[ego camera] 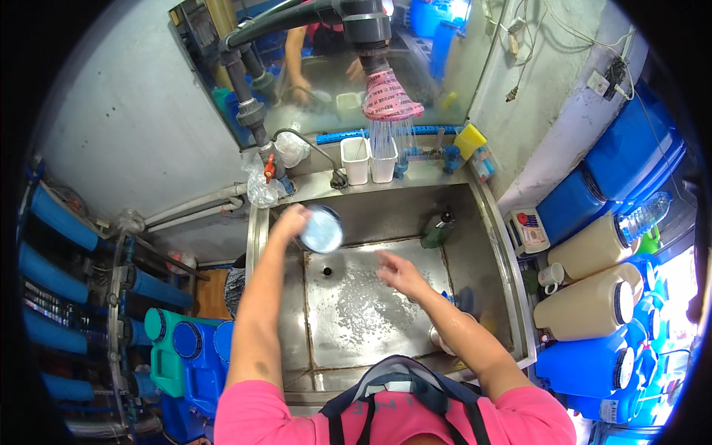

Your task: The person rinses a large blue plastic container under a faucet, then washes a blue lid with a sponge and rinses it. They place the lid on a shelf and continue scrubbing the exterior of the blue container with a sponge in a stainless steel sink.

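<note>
My left hand [293, 221] grips a round, shallow dish or lid [321, 229] by its edge, over the left part of a stainless steel sink [384, 334]. My right hand [398, 272] is held over the middle of the sink, fingers spread and slightly blurred, with nothing in it. Water streams from an outlet wrapped in pink printed plastic [389, 100] at the back. It falls around the right of two white plastic containers [382, 161] on the ledge. A dark green bottle [437, 229] stands in the sink's back right corner. Part of a pale rounded container [439, 337] shows beneath my right forearm.
Blue and green jugs [194, 345] stand left of the sink. Beige containers [581, 311] and blue containers [584, 361] line the right side. A pipe with a red valve handle [270, 168] rises at the back left. A yellow sponge [470, 141] sits at the back right.
</note>
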`<action>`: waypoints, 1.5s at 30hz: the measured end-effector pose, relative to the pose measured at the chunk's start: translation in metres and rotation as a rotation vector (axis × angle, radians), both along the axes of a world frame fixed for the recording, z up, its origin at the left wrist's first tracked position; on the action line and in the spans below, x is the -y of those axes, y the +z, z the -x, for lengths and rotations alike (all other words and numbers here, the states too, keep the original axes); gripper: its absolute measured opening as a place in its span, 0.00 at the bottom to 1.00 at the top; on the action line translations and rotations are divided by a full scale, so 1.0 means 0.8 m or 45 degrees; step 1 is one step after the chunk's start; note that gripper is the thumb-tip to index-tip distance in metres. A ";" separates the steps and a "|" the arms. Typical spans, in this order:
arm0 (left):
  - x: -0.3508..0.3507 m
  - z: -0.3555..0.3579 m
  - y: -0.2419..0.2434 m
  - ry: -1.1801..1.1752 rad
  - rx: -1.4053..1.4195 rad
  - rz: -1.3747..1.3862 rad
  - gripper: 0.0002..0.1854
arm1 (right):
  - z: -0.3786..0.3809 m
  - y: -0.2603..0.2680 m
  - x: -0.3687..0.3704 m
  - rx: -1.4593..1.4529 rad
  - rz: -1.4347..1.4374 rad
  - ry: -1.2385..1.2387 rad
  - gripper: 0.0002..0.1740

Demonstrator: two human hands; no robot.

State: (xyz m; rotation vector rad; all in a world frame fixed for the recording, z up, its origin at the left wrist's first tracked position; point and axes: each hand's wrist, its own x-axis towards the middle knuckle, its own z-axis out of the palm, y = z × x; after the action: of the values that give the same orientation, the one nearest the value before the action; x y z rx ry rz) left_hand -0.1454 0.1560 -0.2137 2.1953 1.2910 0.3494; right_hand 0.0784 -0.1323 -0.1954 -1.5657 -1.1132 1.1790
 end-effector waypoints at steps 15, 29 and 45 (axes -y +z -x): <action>0.309 -0.102 0.027 -0.187 1.114 0.806 0.46 | 0.006 -0.085 -0.013 -1.701 0.078 0.009 0.19; 0.305 -0.072 0.042 -0.178 0.496 0.066 0.58 | 0.036 -0.065 -0.004 -1.626 0.047 0.168 0.33; 0.317 -0.082 0.038 -0.066 0.640 0.358 0.61 | 0.021 -0.106 -0.001 -1.635 0.068 0.182 0.29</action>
State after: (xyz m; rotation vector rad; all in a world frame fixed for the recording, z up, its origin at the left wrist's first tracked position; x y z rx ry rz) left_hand -0.0796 -0.0977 -0.1836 1.7524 0.9387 0.6126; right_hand 0.0620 -0.1314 -0.2798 -0.4690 -0.3040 1.8648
